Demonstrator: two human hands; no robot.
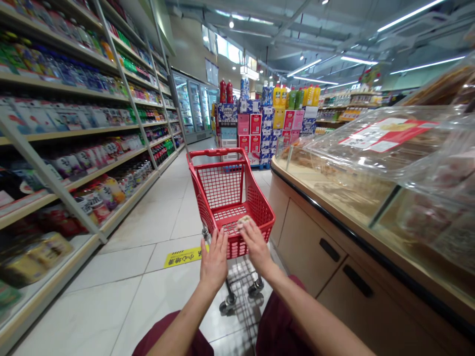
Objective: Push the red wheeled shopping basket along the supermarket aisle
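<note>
A red plastic shopping cart stands right in front of me, its tall end with the red handlebar facing away. My left hand is at the cart's near rim with fingers stretched out, and nothing shows in it. At the same rim, further right, my right hand has a small crumpled whitish cloth under its fingertips. The cloth is over the near edge of the basket; the palm side of both hands is hidden. Dark wheels show below the basket.
Drink shelves line the left side. On the right, a wooden counter with a black edge carries clear plastic food packs. Stacked drink cartons stand beyond the cart. A yellow floor sticker lies left of it.
</note>
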